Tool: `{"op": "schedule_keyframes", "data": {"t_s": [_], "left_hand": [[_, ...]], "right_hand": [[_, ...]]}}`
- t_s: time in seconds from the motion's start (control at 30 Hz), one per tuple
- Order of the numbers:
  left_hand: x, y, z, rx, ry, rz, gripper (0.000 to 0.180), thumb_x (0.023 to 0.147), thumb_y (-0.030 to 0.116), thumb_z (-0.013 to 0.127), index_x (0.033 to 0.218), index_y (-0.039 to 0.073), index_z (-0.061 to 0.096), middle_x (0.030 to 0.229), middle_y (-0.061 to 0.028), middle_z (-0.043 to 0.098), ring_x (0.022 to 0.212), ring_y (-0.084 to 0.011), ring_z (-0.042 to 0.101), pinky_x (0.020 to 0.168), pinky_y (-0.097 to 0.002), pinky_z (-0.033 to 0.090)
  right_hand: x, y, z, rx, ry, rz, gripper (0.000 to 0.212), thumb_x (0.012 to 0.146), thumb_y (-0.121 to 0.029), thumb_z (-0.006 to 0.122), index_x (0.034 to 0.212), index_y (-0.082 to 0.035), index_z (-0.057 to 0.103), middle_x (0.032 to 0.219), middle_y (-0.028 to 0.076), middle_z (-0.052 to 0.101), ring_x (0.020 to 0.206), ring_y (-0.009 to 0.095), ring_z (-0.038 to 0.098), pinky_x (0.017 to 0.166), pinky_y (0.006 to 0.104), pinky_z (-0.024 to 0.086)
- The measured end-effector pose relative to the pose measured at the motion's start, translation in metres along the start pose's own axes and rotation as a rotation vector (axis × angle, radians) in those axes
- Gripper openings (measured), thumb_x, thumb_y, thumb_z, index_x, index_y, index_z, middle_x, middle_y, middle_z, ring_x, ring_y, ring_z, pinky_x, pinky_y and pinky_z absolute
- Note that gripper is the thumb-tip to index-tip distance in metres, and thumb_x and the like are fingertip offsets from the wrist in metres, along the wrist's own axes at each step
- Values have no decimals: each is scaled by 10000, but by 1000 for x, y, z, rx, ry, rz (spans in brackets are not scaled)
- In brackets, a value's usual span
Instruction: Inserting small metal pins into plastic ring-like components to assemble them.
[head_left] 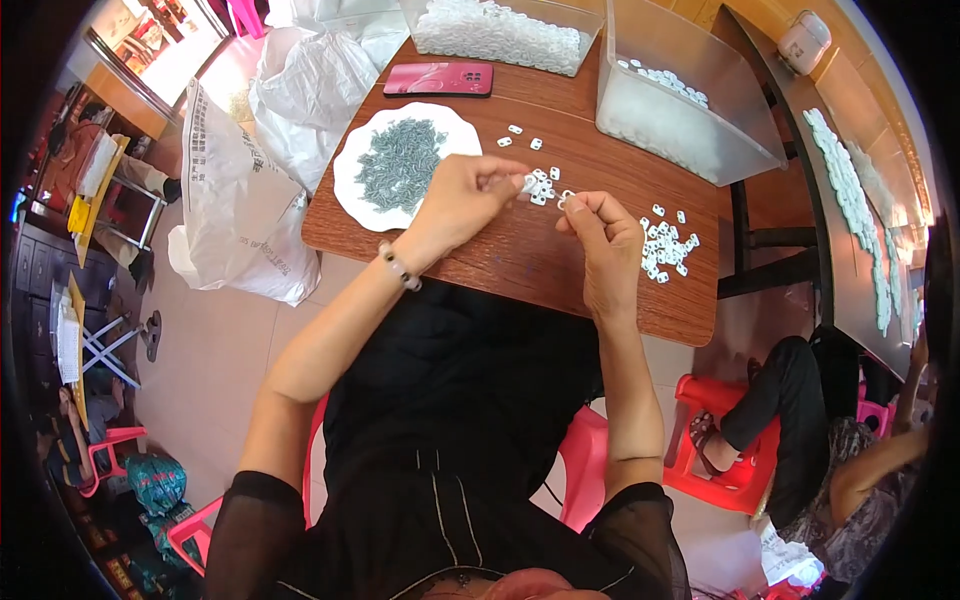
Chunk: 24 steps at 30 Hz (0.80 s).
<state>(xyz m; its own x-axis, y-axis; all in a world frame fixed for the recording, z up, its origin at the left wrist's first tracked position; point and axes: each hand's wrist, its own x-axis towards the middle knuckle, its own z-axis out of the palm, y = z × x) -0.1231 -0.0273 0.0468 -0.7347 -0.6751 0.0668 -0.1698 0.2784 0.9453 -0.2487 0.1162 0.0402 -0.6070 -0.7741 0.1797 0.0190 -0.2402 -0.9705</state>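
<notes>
My left hand [462, 200] is closed in a pinch over the wooden table, with a small white plastic piece [530, 184] at its fingertips. Facing it, my right hand [606, 245] pinches another white plastic piece [565, 197] between thumb and fingers. A small gap separates the two hands. Loose white two-holed pieces [541, 192] lie just beyond them, and a larger heap of white pieces [664, 248] is right of my right hand. Beside my left hand stands a white scalloped plate [350, 180] bearing a pile of small grey metal-looking parts [396, 165].
At the table's far side are a red phone [438, 80] and two clear plastic bins, one [590, 40] and a larger one [740, 130], holding white pieces. White sacks [240, 200] stand left of the table [460, 290]. Another person sits at right near a red stool [735, 480].
</notes>
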Motion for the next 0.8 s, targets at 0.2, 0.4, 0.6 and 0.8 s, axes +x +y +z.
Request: {"op": "schedule_keyframes", "data": {"t_s": [0.2, 0.4, 0.6, 0.8], "left_hand": [[-52, -4, -12, -655, -88, -340, 232, 922, 175, 664, 1067, -7, 665, 909, -92, 716, 715, -63, 614, 621, -183, 491], [-80, -16, -19, -919, -57, -427, 176, 931, 182, 660, 1049, 51, 658, 927, -46, 700, 745, -54, 609, 669, -176, 492], [-91, -27, -25, -1000, -24, -446, 197, 929, 186, 666, 1073, 53, 658, 941, -41, 697, 765, -56, 609, 683, -180, 503], [-94, -29, -22, -988, -20, -434, 197, 924, 190, 673, 1065, 53, 667, 942, -37, 696, 771, -56, 608, 681, -177, 500]], "right_hand": [[-9, 2, 15, -44, -86, 48, 120, 919, -117, 630, 870, -9, 651, 738, -14, 638, 653, 7, 516, 591, 167, 375], [-23, 4, 36, -87, -197, 89, 132, 910, -109, 631, 857, 12, 642, 716, -2, 633, 672, 35, 565, 613, 187, 429], [-29, 8, 43, -199, -215, 70, 131, 896, -106, 649, 833, 8, 642, 689, 15, 637, 639, 44, 562, 581, 204, 432], [-30, 8, 44, -292, -209, 36, 140, 881, -109, 669, 810, 9, 644, 676, 14, 632, 618, 46, 552, 559, 211, 429]]}}
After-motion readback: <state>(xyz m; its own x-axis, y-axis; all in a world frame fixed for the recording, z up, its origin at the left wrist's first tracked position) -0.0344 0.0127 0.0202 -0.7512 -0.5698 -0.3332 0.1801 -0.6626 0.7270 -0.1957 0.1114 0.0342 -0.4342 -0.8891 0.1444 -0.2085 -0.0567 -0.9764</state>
